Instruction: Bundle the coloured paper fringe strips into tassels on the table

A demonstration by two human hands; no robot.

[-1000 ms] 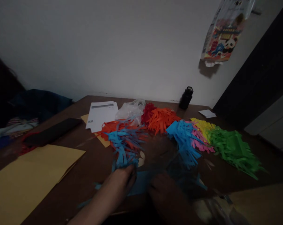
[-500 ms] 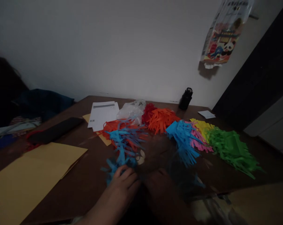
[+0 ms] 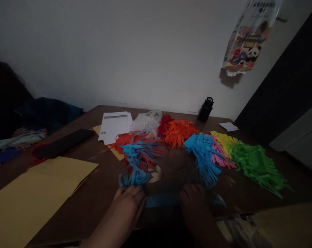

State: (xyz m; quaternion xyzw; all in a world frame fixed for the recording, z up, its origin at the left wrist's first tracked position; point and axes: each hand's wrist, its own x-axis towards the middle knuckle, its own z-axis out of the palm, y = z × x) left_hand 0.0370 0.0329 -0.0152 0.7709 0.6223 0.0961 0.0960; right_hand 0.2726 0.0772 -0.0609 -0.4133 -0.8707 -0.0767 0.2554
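Observation:
A blue paper band stretches between my two hands near the table's front edge. My left hand is closed on its left end, with blue fringed paper spreading just beyond the fingers. At the right end, my right hand is closed on the band, dim and partly in shadow. More blue fringe lies over orange-red fringe farther back. A separate blue fringed bundle rests beyond my right hand.
Orange, pink, yellow and green fringe bundles line the table's back and right. Also there are a plastic bag, white papers, a black bottle, a dark flat case and yellow envelopes.
My hands have moved apart, the right one to the right and the left one slightly left. The blue band now shows stretched out between them.

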